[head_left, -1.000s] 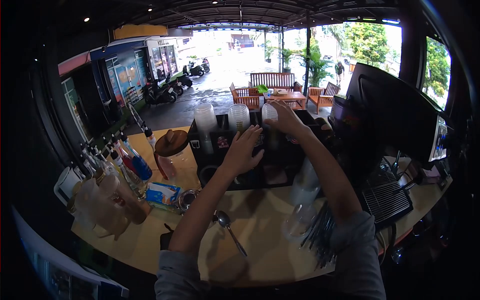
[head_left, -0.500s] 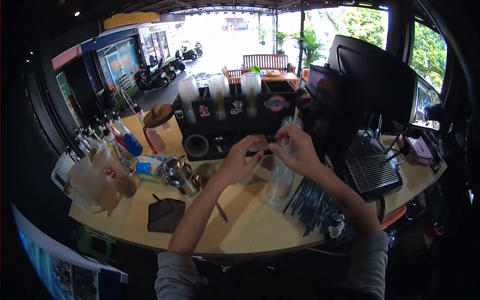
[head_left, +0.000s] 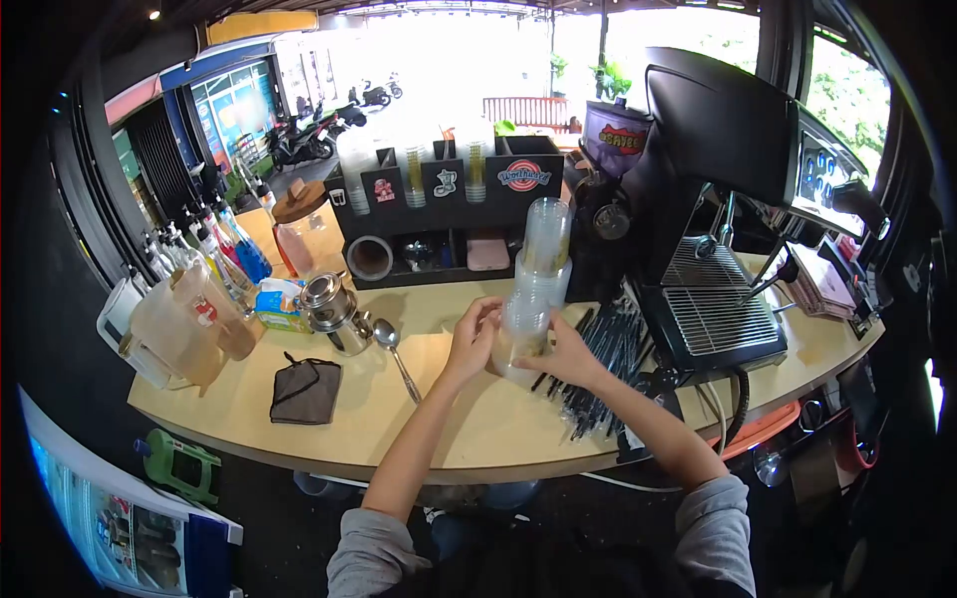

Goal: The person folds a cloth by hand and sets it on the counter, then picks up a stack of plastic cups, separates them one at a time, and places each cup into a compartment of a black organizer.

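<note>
Clear plastic cups stand in front of me at the middle of the counter. My left hand curls its fingers against their left side. From the right, my right hand wraps its thumb and fingers round the lower part. Just behind rises a taller stack of clear cups, apparently upside down; where one stack ends and the other begins is hard to make out. Beside my right hand lies a spread of dark wrapped straws. A long metal spoon rests left of my left forearm.
A black organizer with more cup stacks spans the back. Left are a metal drip pot, a dark folded cloth, cloudy pitchers and several syrup bottles. An espresso machine stands on the right.
My hands have come down from mid-air, where they were raised near the organizer, and now close around the cups. The camera view has also shifted.
</note>
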`<act>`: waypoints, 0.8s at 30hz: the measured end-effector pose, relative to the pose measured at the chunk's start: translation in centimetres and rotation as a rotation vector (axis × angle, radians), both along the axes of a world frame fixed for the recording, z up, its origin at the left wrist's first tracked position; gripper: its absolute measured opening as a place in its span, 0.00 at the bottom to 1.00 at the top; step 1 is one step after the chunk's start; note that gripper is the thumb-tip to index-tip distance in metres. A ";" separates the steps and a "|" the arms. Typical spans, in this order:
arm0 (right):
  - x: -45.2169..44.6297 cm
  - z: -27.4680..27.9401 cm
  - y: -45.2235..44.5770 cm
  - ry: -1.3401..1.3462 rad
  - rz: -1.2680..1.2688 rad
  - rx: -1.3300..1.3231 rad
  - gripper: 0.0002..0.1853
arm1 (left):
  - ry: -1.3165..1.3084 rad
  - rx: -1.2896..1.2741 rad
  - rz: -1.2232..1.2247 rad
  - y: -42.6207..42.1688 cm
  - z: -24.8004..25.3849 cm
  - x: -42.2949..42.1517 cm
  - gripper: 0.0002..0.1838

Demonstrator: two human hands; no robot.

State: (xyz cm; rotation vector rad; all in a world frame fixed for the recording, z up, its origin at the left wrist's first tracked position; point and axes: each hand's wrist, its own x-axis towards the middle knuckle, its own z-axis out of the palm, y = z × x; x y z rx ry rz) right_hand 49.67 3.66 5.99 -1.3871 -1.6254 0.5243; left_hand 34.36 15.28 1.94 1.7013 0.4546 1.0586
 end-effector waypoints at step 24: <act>0.0 3.7 0.2 0.399 0.198 -0.162 0.60 | -0.081 -0.370 -0.408 -1.3 0.2 -2.0 0.41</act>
